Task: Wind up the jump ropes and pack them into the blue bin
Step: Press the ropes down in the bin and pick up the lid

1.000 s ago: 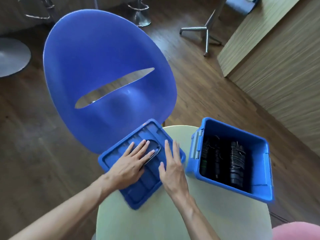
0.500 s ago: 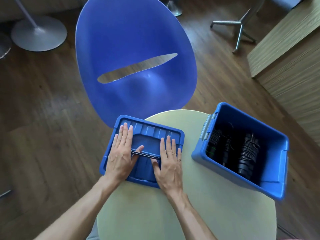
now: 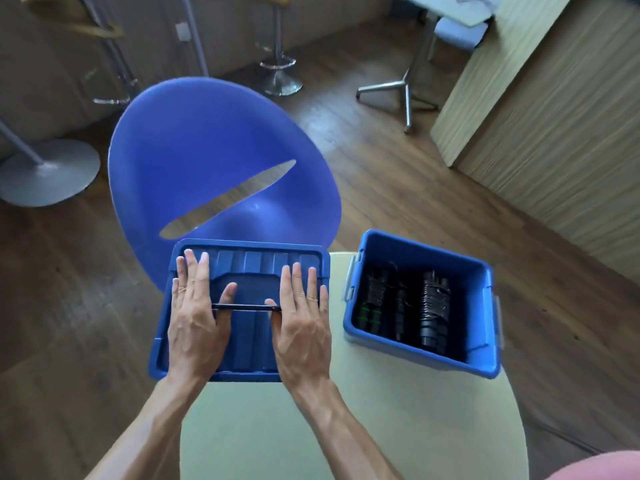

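The blue bin [image 3: 483, 365] stands open on the right of the round pale table [image 3: 346, 427]. Inside it lie wound black jump ropes [image 3: 433, 306], one with green-ringed handles. The bin's blue lid [image 3: 249, 261] lies flat at the table's left edge, partly over the rim. My left hand [image 3: 195, 313] rests flat on the lid's left half with straight fingers. My right hand [image 3: 301, 317] rests flat on its right half. Both thumbs touch the lid's black handle bar [image 3: 246, 307] from either end.
A blue shell chair [image 3: 214, 168] stands just beyond the lid. Stool bases [image 3: 45, 174] and a chair's metal legs [image 3: 401, 88] stand on the dark wooden floor. A wood-panelled counter [image 3: 554, 109] fills the right side. Something pink [image 3: 599, 467] shows at the bottom right.
The lid has been turned square to me, and my hands have slid apart to its left and right halves. The view has tilted up.
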### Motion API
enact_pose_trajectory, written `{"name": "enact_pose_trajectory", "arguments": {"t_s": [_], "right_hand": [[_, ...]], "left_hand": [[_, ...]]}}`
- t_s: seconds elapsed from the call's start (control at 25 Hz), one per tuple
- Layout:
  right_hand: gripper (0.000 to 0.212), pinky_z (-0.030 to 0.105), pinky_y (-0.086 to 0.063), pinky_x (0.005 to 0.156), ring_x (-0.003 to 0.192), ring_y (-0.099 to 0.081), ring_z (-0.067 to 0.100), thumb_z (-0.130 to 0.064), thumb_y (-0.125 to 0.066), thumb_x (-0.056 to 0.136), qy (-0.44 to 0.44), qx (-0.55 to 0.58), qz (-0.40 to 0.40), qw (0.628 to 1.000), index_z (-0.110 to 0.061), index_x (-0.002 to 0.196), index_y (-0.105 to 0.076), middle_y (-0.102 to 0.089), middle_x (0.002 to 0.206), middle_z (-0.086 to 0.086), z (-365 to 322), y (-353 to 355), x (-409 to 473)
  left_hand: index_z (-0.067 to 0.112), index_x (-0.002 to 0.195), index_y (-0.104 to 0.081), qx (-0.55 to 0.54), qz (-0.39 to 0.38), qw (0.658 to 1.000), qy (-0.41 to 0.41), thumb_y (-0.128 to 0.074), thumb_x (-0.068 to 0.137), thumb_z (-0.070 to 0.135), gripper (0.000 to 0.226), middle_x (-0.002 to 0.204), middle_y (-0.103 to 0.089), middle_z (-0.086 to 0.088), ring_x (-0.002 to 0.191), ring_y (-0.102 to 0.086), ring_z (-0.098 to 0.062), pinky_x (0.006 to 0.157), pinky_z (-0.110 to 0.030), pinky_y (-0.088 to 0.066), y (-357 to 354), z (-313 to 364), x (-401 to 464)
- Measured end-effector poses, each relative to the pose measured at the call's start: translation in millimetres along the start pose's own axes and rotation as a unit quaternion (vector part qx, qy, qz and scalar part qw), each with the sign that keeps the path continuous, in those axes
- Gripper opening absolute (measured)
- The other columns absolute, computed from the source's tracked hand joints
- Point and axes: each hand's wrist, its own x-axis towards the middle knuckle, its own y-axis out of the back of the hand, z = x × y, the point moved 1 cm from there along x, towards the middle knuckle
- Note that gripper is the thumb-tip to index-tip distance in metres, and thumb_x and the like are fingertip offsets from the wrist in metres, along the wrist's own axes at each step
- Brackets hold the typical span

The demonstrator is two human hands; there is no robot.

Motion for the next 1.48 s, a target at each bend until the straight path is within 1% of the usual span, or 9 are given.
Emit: {"name": "enact_pose_trajectory", "arguments": {"t_s": [0.2,0.44,0.6,0.76,1.0,1.12,1.2,1.32,1.48], "right_hand": [[0.057,0.045,-0.021,0.12,0.151,-0.025,0.027,-0.044,-0.028,0.109,-0.06,-0.009,0.071,0.996,-0.01,0.152,-0.041,-0.039,0.158,0.007,46.7,75.5,28.1],[0.058,0.05,-0.033,0.117,0.146,-0.034,0.029,-0.042,-0.035,0.103,-0.155,-0.05,0.095,0.982,-0.008,0.15,-0.045,-0.045,0.153,0.007,176.5,135.6,-0.5],[0.06,0.043,-0.023,0.12,0.147,-0.034,0.031,-0.035,-0.046,0.102,-0.168,-0.066,0.038,0.983,-0.012,0.155,-0.028,-0.043,0.155,0.006,218.4,129.3,-20.1],[0.06,0.032,-0.006,0.12,0.147,-0.033,0.028,-0.042,-0.033,0.103,-0.169,-0.07,0.028,0.983,-0.012,0.156,-0.032,-0.042,0.156,0.005,227.8,121.7,-14.5],[0.072,0.036,-0.016,0.117,0.142,-0.042,0.028,-0.059,-0.026,0.103,-0.144,-0.094,0.034,0.985,-0.014,0.158,-0.028,-0.046,0.154,0.004,235.9,122.5,0.1],[0.077,0.043,-0.026,0.113,0.142,-0.04,0.028,-0.065,-0.027,0.099,-0.175,-0.108,0.009,0.978,-0.02,0.161,-0.016,-0.045,0.153,0.005,233.3,111.2,7.5],[0.072,0.047,-0.024,0.11,0.139,-0.042,0.032,-0.063,-0.029,0.097,-0.185,-0.132,-0.01,0.974,-0.028,0.16,-0.023,-0.045,0.151,0.009,230.0,104.7,13.6],[0.064,0.048,-0.016,0.111,0.143,-0.037,0.034,-0.062,-0.026,0.099,-0.183,-0.161,-0.025,0.97,-0.035,0.156,-0.033,-0.035,0.159,0.015,233.6,101.0,14.7],[0.065,0.05,-0.014,0.117,0.149,-0.027,0.035,-0.062,-0.025,0.099,-0.171,-0.156,-0.009,0.973,-0.033,0.156,-0.032,-0.027,0.163,0.016,235.4,100.4,12.0]], "left_hand": [[0.011,0.15,-0.027,-0.017,-0.018,0.996,-0.082,-0.048,0.096,0.037,0.063,0.16,-0.017,-0.008,0.149,-0.006,-0.014,0.121,-0.033,-0.009,-12.3,97.4,32.0],[0.013,0.152,-0.021,-0.059,-0.138,0.975,-0.166,-0.043,0.099,0.039,0.063,0.16,-0.013,-0.004,0.148,-0.001,-0.011,0.12,-0.029,-0.006,-99.7,202.4,5.2],[0.011,0.15,-0.026,-0.025,-0.185,0.963,-0.195,-0.027,0.1,0.04,0.058,0.159,-0.019,-0.005,0.148,-0.004,-0.012,0.12,-0.036,-0.016,-137.5,199.6,-18.7],[0.01,0.151,-0.019,0.015,-0.188,0.96,-0.209,-0.025,0.09,0.045,0.071,0.159,-0.018,-0.008,0.148,-0.005,-0.014,0.12,-0.037,-0.016,-148.3,196.3,-15.6],[0.021,0.154,0.0,0.007,-0.196,0.963,-0.187,-0.032,0.085,0.075,0.093,0.16,-0.008,0.004,0.149,-0.002,-0.015,0.12,-0.034,-0.014,-146.2,206.3,-13.3],[0.02,0.153,-0.015,0.065,-0.171,0.972,-0.145,-0.027,0.093,0.061,0.074,0.152,-0.033,-0.01,0.141,-0.03,-0.025,0.108,-0.039,-0.035,-158.3,211.4,-8.5],[0.016,0.149,-0.027,0.109,-0.171,0.969,-0.139,-0.032,0.094,0.046,0.063,0.144,-0.042,-0.016,0.133,-0.041,-0.031,0.101,-0.042,-0.038,-169.0,214.2,-6.8],[0.016,0.144,-0.04,0.134,-0.157,0.968,-0.143,-0.034,0.092,0.039,0.057,0.144,-0.04,-0.019,0.133,-0.04,-0.034,0.103,-0.042,-0.028,-175.3,216.5,-10.7],[0.015,0.141,-0.046,0.167,-0.109,0.959,-0.203,-0.037,0.095,0.045,0.056,0.147,-0.04,-0.017,0.136,-0.038,-0.033,0.105,-0.042,-0.03,-155.8,201.4,-6.4]]}}
